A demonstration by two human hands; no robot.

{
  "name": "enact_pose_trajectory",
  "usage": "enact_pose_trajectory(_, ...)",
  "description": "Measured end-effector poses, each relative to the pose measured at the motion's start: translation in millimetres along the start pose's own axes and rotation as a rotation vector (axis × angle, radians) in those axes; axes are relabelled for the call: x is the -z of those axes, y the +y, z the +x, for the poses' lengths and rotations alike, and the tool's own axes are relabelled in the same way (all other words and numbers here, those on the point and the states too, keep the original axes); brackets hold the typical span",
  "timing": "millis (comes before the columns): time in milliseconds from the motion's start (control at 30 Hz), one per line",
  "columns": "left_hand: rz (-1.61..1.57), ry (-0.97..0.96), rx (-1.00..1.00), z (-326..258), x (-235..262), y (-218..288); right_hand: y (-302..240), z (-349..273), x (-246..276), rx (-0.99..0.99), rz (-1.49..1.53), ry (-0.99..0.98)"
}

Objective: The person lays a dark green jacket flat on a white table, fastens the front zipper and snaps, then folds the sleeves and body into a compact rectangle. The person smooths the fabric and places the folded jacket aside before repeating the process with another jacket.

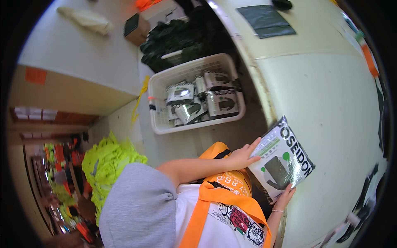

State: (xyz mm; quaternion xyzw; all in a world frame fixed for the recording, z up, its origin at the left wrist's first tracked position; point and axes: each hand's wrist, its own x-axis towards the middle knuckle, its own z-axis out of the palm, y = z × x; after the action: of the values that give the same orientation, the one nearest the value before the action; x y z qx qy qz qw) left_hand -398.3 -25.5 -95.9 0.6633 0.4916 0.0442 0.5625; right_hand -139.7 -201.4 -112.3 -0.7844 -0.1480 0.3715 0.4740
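A flat plastic package (285, 159), white with black lettering, green spots and a picture of a dark item, is held tilted over the near edge of the pale table (322, 111). My left hand (242, 158) grips its left edge, with the thumb lying on the front and the fingers along the upper left side. At the package's lower edge, my right hand (284, 198) pinches it; a thin bracelet circles that wrist. What the package contains is not visible.
A white plastic basket (198, 127) of similar packages stands on the floor, with dark bundled material (169, 39) behind it. A pile of bright yellow garments (109, 157) lies left. On the table's far part is a dark grey bag (266, 21). People work in the left background.
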Motion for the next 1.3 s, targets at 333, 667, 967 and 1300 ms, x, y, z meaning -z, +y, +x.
enact_pose_trajectory(333,-0.265,0.789,0.222,-182,121,-112,-108,-96,-219,0.190,-0.289,-0.619)
enact_pose_trajectory(667,-0.108,0.627,0.435,-214,139,-240,-7,-141,-315,0.348,-0.758,-1.024)
enact_pose_trajectory(967,0.256,-0.191,0.059,-111,-20,-106,269,-173,14,-0.285,-0.730,-0.168)
enact_pose_trajectory(1300,0.713,-0.109,-1.258,-78,-392,146,540,-290,194,-0.679,-0.024,0.693)
